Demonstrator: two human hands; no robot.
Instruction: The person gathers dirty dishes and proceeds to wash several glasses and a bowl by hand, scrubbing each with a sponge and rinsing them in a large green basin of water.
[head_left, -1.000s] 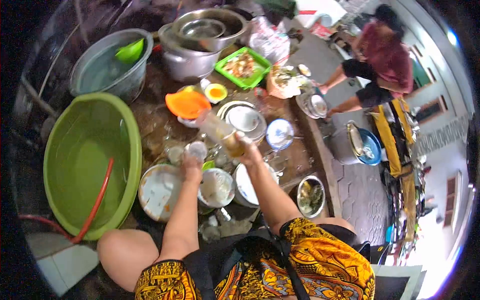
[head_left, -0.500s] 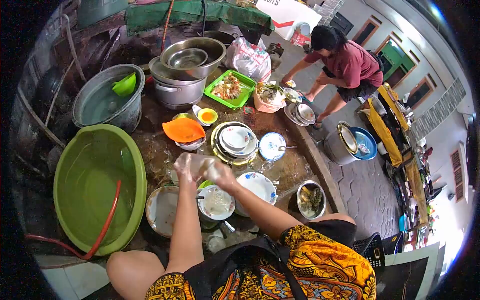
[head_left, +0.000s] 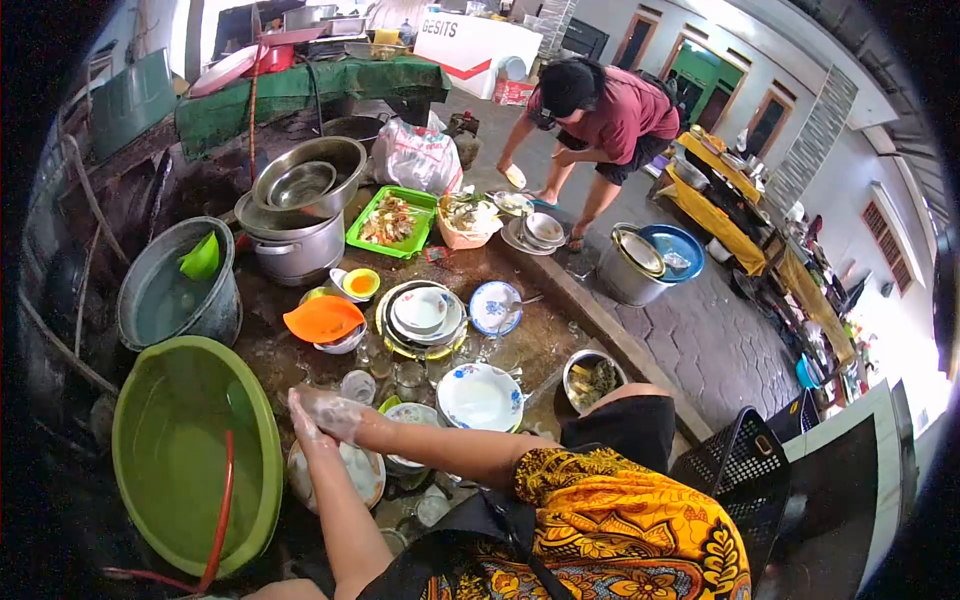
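My left hand [head_left: 304, 422] and my right hand [head_left: 338, 414] meet, wet and soapy, above a shallow basin [head_left: 372, 492] with suds. Both look closed round something; whatever lies between them is hidden. Just right of them is a bowl [head_left: 408, 412] of soapy water, partly covered by my right forearm. A white plate with a blue floral rim [head_left: 480, 398] lies beyond that forearm. Drinking glasses [head_left: 358, 386] stand just past my hands. Farther off are an orange leaf-shaped dish [head_left: 324, 319] and a stack of plates and bowls [head_left: 420, 310].
A big green tub [head_left: 265, 440] with a red hose [head_left: 222, 510] stands at left, a grey water tub [head_left: 228, 300] behind it. Metal pots [head_left: 290, 258], a green tray of scraps [head_left: 395, 222] and a scrap bowl [head_left: 592, 382] stand around. Another person [head_left: 610, 120] bends over dishes at the back.
My joined hands have moved left and toward me, from above the glasses to above the shallow basin. The view has shifted right and up. The other person still bends, holding a small dish.
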